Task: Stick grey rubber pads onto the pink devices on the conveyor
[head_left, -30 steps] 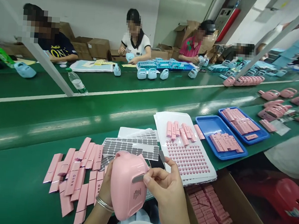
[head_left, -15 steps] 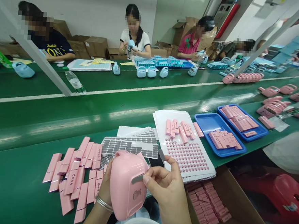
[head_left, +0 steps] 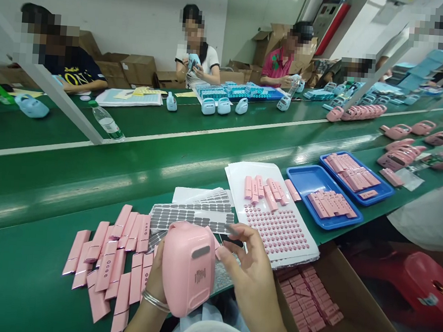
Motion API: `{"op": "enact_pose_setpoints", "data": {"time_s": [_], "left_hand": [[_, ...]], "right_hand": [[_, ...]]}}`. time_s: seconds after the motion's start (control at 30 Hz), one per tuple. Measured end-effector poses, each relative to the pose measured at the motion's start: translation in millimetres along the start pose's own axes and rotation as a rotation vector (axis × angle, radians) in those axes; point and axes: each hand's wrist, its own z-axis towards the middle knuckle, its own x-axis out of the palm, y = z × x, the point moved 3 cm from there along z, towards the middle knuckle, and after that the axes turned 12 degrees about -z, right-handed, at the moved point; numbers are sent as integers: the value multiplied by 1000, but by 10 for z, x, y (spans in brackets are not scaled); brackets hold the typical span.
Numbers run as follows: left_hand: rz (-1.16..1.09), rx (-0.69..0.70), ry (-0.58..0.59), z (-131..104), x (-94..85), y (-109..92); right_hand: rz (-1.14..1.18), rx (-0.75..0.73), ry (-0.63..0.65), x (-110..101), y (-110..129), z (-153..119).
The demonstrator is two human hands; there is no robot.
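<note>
A rounded pink plastic housing (head_left: 183,279) is held up by my left hand (head_left: 156,278), whose fingers are mostly hidden behind it. On the housing's side lies a grey oval sticker (head_left: 201,251) above some small dark print. Just right of the housing, my right hand (head_left: 250,264) has a small grey sticker (head_left: 232,229) at its index fingertip; its thumb is near the housing's edge. Behind the housing are sheets of grey stickers (head_left: 191,218). Many pink strips (head_left: 108,262) lie in a loose pile to the left.
White sheets (head_left: 276,245) with round stickers and pink strips lie right of centre. Two blue trays (head_left: 319,174) hold more strips. An open cardboard box (head_left: 370,318) stands below the table edge. Across the green table (head_left: 168,165), several people sit near blue housings (head_left: 223,106) and a bottle (head_left: 110,125).
The grey sticker at my right thumb now lies flat on the housing. My right thumb has come off it, and the housing has turned slightly.
</note>
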Motion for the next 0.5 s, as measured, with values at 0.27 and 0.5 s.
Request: {"op": "enact_pose_setpoints", "data": {"time_s": [0.27,0.5], "left_hand": [[76,69,27,-5,101,-40],[186,268,-42,-16,-30,-77]], "right_hand": [[-134,-19,441,12,-2,-190],[-263,-53,450,28,36,-208]]}}
